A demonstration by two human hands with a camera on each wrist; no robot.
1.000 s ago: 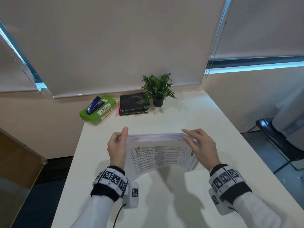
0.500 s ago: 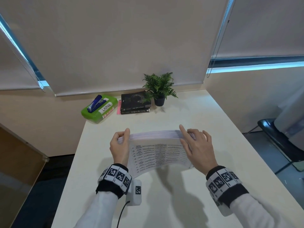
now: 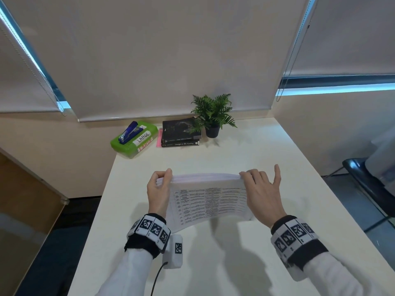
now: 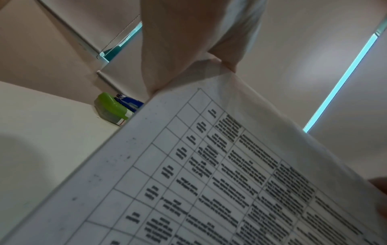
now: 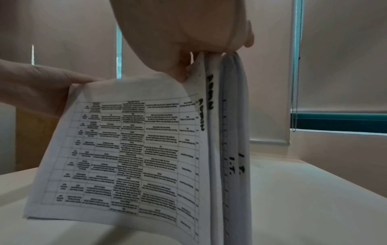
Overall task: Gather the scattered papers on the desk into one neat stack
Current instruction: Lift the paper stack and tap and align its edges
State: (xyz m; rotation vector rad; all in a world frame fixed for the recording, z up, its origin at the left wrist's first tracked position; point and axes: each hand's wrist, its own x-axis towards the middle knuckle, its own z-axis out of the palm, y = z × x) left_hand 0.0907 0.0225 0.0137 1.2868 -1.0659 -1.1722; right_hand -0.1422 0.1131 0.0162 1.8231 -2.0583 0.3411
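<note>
A sheaf of white papers (image 3: 208, 199) printed with tables hangs upright above the white desk (image 3: 256, 157), held by its top edge. My left hand (image 3: 159, 189) pinches the top left corner (image 4: 209, 66) between thumb and fingers. My right hand (image 3: 259, 189) pinches the top right corner (image 5: 211, 56), with its little finger stretched out. In the right wrist view the sheets (image 5: 134, 149) fan apart at the right edge, and their lower edges hang near the desk. Whether the bottom edge touches the desk I cannot tell.
At the back of the desk a green box (image 3: 133, 142) carries a blue stapler (image 3: 130, 132). Beside it lie stacked dark books (image 3: 180, 133) and a small potted plant (image 3: 213, 116). A black chair (image 3: 367, 180) stands off the desk's right edge. Roller blinds cover the windows behind.
Both hands have shifted their hold to the top corners, and the sheaf hangs more upright. My right hand moved out to the right corner, its little finger now stretched out.
</note>
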